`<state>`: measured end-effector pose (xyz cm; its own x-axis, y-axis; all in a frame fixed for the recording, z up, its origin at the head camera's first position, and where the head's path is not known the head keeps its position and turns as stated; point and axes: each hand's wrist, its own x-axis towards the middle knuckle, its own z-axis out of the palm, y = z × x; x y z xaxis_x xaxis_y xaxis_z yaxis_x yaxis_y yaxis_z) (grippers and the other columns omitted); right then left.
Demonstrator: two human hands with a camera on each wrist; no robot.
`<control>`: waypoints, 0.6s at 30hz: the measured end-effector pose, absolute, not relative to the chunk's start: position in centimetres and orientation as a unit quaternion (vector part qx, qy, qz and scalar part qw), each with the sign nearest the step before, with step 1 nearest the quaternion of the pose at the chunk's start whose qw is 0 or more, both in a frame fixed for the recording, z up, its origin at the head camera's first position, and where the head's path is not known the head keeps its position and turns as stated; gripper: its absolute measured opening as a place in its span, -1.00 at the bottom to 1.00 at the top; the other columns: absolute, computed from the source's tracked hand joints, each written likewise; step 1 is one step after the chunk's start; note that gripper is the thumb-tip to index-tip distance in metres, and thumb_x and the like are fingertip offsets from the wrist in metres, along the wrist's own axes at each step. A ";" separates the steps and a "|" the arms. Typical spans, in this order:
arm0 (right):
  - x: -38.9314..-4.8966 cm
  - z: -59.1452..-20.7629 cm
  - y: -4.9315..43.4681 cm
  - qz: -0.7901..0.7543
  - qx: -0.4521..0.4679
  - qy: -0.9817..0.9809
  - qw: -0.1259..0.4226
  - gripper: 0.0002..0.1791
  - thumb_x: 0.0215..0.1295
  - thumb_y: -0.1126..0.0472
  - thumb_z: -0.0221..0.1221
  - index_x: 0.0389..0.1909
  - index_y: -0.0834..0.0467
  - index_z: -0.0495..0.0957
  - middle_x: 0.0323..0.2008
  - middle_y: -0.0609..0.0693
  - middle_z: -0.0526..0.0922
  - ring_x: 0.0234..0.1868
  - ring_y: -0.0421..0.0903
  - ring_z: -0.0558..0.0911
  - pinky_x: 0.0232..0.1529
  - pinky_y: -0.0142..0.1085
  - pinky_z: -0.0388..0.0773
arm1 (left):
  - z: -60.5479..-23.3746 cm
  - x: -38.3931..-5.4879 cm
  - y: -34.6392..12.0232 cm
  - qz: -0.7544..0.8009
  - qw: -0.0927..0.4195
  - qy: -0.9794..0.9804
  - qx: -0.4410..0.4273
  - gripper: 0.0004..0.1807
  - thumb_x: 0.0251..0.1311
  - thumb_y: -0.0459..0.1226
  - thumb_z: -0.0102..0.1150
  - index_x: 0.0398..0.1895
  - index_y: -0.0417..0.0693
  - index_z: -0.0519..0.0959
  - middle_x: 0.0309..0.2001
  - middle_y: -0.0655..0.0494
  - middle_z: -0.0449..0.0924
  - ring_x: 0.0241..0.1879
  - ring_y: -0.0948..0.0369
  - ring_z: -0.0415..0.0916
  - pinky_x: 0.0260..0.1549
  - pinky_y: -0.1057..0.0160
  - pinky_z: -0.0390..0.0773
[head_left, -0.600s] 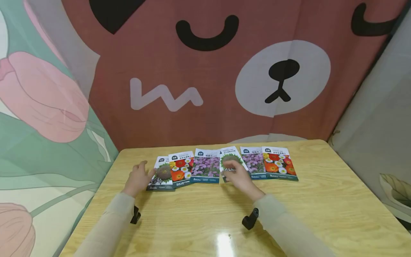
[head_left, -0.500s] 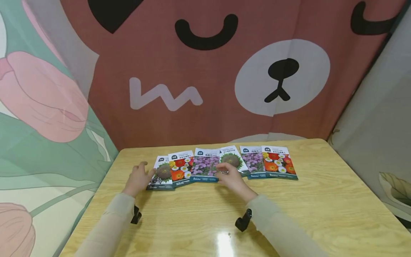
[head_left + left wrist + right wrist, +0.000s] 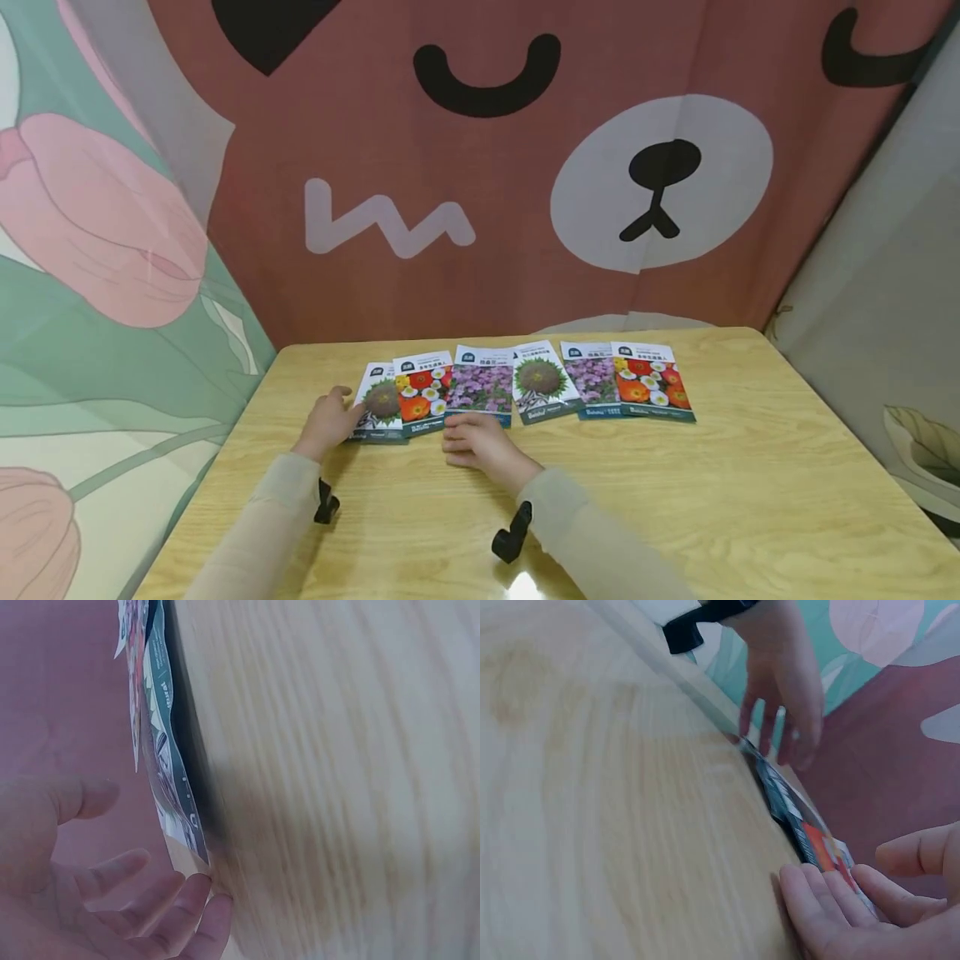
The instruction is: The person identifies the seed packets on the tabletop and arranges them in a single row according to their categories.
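Seed packets lie in an overlapping row on the table in the head view. My left hand [image 3: 330,423] is at the left edge of the leftmost packet [image 3: 381,404], which shows a sunflower head, its thumb by that packet. To its right lie a red-and-orange poppy packet [image 3: 424,402] and a purple-flower packet [image 3: 480,385]. My right hand [image 3: 486,448], its fingers loosely bent, is at the bottom edge of the purple packet, covering a little of it. In the left wrist view, the left fingers [image 3: 150,919] are spread near the packet edges [image 3: 180,780]; neither hand holds anything.
Farther right lie another sunflower packet [image 3: 543,382], a second purple packet [image 3: 591,383] and a second poppy packet [image 3: 654,387]. The wooden table [image 3: 720,483] extends toward me. A curtain with a bear print [image 3: 495,167] hangs behind its far edge.
My right hand has moved left and toward me, from the sunflower packet to below the purple one, uncovering the sunflower packet. My left hand has shifted slightly; the packets stay in place.
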<state>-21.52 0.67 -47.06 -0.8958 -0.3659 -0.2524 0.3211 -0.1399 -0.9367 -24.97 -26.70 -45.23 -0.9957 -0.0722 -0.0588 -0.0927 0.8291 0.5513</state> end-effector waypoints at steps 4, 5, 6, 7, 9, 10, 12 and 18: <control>-20.8 -47.5 -0.8 -0.773 -0.002 0.570 0.278 -0.54 0.54 0.40 -0.10 0.39 0.48 0.29 0.28 0.44 0.45 0.25 0.30 0.53 0.17 0.02 0.58 | -45.5 -25.0 -26.6 0.291 0.027 0.955 -0.052 -0.40 0.43 -0.20 0.01 0.31 -0.57 0.27 0.21 -0.61 0.35 0.25 -0.40 0.31 0.24 -0.28 0.35; -20.6 -47.5 -1.2 -0.780 0.001 0.555 0.288 -0.52 0.54 0.42 -0.12 0.40 0.50 0.25 0.30 0.46 0.42 0.28 0.32 0.50 0.20 0.04 0.55 | -45.6 -25.0 -26.6 0.291 0.030 0.955 -0.057 -0.39 0.44 -0.19 0.01 0.31 -0.56 0.27 0.22 -0.60 0.35 0.26 -0.39 0.31 0.25 -0.28 0.34; -20.6 -47.5 -1.6 -0.788 0.004 0.540 0.295 -0.51 0.53 0.44 -0.16 0.42 0.52 0.20 0.32 0.48 0.38 0.32 0.34 0.46 0.23 0.06 0.53 | -45.7 -25.0 -26.6 0.290 0.032 0.955 -0.059 -0.40 0.44 -0.19 0.01 0.31 -0.56 0.27 0.22 -0.59 0.35 0.26 -0.39 0.31 0.25 -0.27 0.34; -20.5 -47.5 -2.0 -0.795 0.004 0.527 0.301 -0.49 0.53 0.46 -0.20 0.43 0.54 0.15 0.34 0.51 0.34 0.35 0.36 0.41 0.26 0.07 0.49 | -45.8 -25.1 -26.6 0.289 0.033 0.955 -0.061 -0.40 0.44 -0.19 0.00 0.31 -0.56 0.28 0.22 -0.58 0.36 0.26 -0.39 0.31 0.25 -0.27 0.35; -20.5 -47.4 -2.7 -0.807 0.008 0.504 0.308 -0.46 0.49 0.50 -0.25 0.44 0.58 0.06 0.38 0.53 0.26 0.41 0.38 0.31 0.30 0.10 0.44 | -46.0 -25.2 -26.7 0.287 0.034 0.955 -0.064 -0.40 0.45 -0.19 0.00 0.31 -0.56 0.28 0.22 -0.56 0.38 0.26 -0.38 0.33 0.25 -0.26 0.36; -20.6 -47.4 -3.0 -0.811 0.012 0.496 0.310 -0.45 0.48 0.51 -0.26 0.45 0.59 0.03 0.39 0.54 0.23 0.43 0.38 0.28 0.32 0.11 0.42 | -46.0 -25.3 -26.7 0.286 0.034 0.955 -0.064 -0.40 0.45 -0.19 -0.01 0.30 -0.56 0.28 0.22 -0.56 0.38 0.25 -0.38 0.33 0.24 -0.26 0.36; -20.6 -47.2 -3.4 -0.816 0.017 0.487 0.311 -0.44 0.48 0.51 -0.27 0.45 0.61 -0.01 0.41 0.54 0.18 0.45 0.38 0.24 0.33 0.12 0.40 | -46.0 -25.4 -26.8 0.287 0.035 0.955 -0.065 -0.40 0.45 -0.19 -0.01 0.30 -0.57 0.29 0.21 -0.55 0.40 0.24 -0.37 0.35 0.23 -0.25 0.38; -20.8 -47.0 -4.2 -0.823 0.038 0.471 0.317 -0.47 0.53 0.48 -0.25 0.44 0.62 0.01 0.42 0.55 0.15 0.45 0.37 0.23 0.33 0.13 0.39 | -45.7 -25.6 -26.8 0.313 0.050 0.946 -0.074 -0.41 0.45 -0.22 -0.02 0.31 -0.58 0.27 0.16 -0.52 0.46 0.17 -0.29 0.45 0.17 -0.19 0.46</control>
